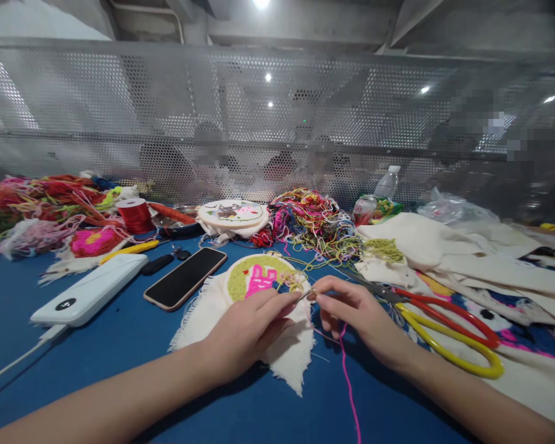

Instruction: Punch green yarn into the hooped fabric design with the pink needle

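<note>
My left hand (254,324) pinches a thin metal needle (304,296) between thumb and forefinger, over the front of an embroidery hoop. My right hand (351,308) is closed at the needle's far end, thumb and forefinger together. Pink yarn (346,376) runs from under the right fingers down to the table's near edge. Whether the yarn passes through the needle is too small to tell. Beneath my hands lies the hoop (230,275), holding white frayed cloth (197,320) with olive-green stitching and a pink figure. Loose yarn ends lie on its right side, partly hidden by my fingers.
Large scissors (453,327) with red and yellow handles lie right of my right hand. Left are a phone (185,279) and a white power bank (92,290). Behind are a tangled yarn heap (309,225), a second hoop (234,213) and a red thread spool (134,216).
</note>
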Available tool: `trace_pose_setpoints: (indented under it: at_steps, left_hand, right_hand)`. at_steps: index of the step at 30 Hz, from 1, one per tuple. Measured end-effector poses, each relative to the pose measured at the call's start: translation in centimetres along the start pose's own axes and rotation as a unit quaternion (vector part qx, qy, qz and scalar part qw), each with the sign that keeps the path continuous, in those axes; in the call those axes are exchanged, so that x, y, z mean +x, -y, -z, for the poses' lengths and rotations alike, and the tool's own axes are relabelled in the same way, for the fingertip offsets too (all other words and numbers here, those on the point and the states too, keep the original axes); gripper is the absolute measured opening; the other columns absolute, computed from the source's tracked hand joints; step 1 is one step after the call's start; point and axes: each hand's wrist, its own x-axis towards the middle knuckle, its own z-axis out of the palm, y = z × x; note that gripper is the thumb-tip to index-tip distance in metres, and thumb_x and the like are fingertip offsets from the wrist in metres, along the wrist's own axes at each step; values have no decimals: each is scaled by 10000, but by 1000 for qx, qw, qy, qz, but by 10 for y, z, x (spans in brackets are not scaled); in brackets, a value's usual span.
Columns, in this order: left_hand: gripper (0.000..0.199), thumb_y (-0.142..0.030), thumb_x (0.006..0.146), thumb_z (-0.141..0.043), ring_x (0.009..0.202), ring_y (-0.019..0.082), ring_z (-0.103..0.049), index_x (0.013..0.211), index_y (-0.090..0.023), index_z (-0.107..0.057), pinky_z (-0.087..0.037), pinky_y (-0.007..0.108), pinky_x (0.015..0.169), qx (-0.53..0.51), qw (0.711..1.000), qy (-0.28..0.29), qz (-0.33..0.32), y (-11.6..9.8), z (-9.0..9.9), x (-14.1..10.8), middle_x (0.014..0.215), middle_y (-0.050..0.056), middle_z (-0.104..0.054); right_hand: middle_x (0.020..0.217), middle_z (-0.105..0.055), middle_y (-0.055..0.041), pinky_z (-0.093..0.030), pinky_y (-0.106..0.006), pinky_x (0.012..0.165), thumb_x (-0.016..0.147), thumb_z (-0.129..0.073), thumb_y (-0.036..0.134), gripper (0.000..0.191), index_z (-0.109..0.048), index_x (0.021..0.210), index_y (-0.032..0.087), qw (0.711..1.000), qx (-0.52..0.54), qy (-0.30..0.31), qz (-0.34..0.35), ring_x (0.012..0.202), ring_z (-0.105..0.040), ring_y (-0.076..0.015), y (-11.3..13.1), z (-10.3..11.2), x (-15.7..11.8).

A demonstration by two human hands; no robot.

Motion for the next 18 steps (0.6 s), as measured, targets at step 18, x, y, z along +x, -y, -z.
trace_pose_setpoints:
  at_steps: [18]
  left_hand:
    - [387,-204,935,-400,1059,191,-595,1320,-233,-424,-496,326,865,6,1000,-3,19,5,7,1,1207,96,-620]
  right_hand:
    - [543,-518,27,-360,-232,465,797,-578,523,317,-616,845,212,943,-235,-205,117,486,-474,-117,30,65,7]
